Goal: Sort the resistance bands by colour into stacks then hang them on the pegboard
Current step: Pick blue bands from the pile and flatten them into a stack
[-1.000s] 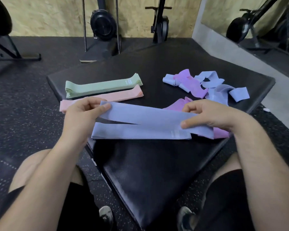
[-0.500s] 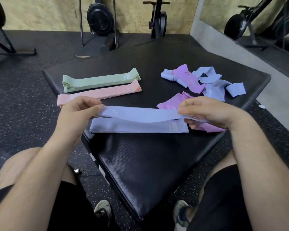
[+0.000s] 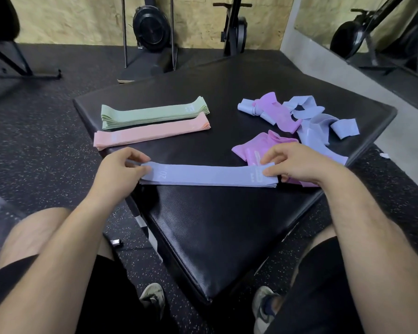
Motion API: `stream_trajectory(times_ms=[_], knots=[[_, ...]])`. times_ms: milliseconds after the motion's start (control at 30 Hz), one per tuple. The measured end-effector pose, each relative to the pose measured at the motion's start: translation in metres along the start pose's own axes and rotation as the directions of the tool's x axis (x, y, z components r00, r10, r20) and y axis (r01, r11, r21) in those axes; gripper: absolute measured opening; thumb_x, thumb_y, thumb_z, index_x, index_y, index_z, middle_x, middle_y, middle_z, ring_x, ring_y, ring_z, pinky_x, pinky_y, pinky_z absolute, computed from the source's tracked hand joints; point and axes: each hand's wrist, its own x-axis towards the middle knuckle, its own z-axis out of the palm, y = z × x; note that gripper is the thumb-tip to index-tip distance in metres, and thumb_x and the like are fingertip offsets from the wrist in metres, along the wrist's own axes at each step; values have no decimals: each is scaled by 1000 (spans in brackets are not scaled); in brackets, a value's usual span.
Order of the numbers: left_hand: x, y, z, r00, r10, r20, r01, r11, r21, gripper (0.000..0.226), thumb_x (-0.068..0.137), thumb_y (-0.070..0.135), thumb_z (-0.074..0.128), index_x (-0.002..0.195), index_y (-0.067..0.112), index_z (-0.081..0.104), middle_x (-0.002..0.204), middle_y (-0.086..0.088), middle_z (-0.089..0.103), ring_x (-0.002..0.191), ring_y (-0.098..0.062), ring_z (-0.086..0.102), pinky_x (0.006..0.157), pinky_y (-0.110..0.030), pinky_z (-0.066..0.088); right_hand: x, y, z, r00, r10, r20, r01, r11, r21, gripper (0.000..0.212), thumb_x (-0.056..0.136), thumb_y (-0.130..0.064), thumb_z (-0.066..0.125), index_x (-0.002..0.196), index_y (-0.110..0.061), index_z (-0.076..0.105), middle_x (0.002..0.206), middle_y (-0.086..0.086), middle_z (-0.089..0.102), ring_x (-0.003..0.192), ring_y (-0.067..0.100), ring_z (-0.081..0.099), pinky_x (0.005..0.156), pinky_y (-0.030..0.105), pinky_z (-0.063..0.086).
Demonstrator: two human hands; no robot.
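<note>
L hand [image 3: 116,174], R hand [image 3: 299,165] pinch 3rd stack [image 3: 210,175]; maybe 6 loose bands [image 3: 319,127].

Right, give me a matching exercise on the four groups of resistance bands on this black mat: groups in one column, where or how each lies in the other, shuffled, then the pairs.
Column one
1. mint-green stack of flat elastic bands
2. salmon-pink stack of flat elastic bands
3. lilac-blue stack of flat elastic bands
4. loose heap of purple and blue bands

Column two
A. crumpled and unsorted on the right side of the black padded mat
B. nearest the person, left hand and right hand at its ends
C. neat, farthest back on the left
D. neat, between the other two stacks

Pairs: 1-C; 2-D; 3-B; 4-A
</note>
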Motion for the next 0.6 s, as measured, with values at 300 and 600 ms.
stream_trajectory(times_ms=[300, 600], knots=[[2, -5, 4, 999, 45, -4, -44, 995, 94, 13, 87, 8, 72, 89, 21, 70, 71, 1, 59, 59, -10, 50, 52, -16, 36, 2, 7, 4, 999, -15, -38, 13, 999, -47, 16, 81, -15, 81, 90, -26, 73, 86, 2, 61, 66, 20, 60, 74, 40, 60], [2, -13, 8, 980, 195, 33, -197, 945, 260, 15, 89, 12, 65, 83, 25, 70, 101, 4, 59, 93, -20, 56, 88, -34, 46, 3, 11, 9, 997, -37, -63, 22, 977, -214, 9, 81, -25, 81, 86, -30, 76, 76, -6, 59, 66, 11, 52, 69, 28, 46]])
